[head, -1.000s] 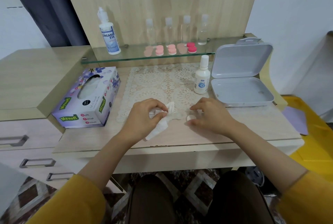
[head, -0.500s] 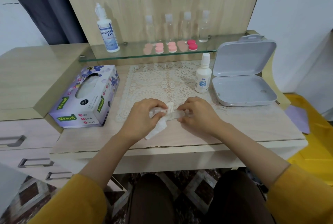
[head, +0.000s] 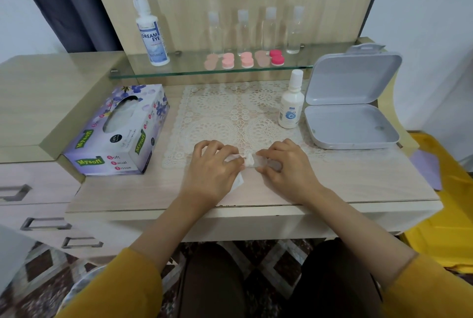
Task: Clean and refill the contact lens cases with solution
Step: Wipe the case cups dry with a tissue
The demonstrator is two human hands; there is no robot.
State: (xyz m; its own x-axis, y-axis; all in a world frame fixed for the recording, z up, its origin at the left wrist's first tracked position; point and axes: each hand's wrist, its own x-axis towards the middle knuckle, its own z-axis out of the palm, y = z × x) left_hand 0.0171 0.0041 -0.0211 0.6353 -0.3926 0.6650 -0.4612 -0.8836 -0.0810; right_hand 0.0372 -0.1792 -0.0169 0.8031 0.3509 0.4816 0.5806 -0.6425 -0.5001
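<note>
Left hand (head: pixel 212 171) pinches tissue (head: pixel 248 163) against case (head: pixel 265 163), apparently.

At eleven o'clock in the view, a tall white plastic bottle (head: pixel 151 36) standing on the glass shelf (head: pixel 179 73) is showing "DREAM EYE" in blue capitals on its label. The finer lines beneath are reading too small to make out. At nine o'clock, a purple flowered cardboard tissue box (head: pixel 120 133) is carrying the brand "Mysoft" in pale letters on green patches, in three places. Its near end is also displaying "Soft Facial Tissue", each initial sitting in a red circle. A black round badge on the box seems to be beginning "100%", and the rest is blurred. At one o'clock, a small white plastic bottle (head: pixel 291 107) is bearing a blue ring logo, with its wording illegible.
</note>
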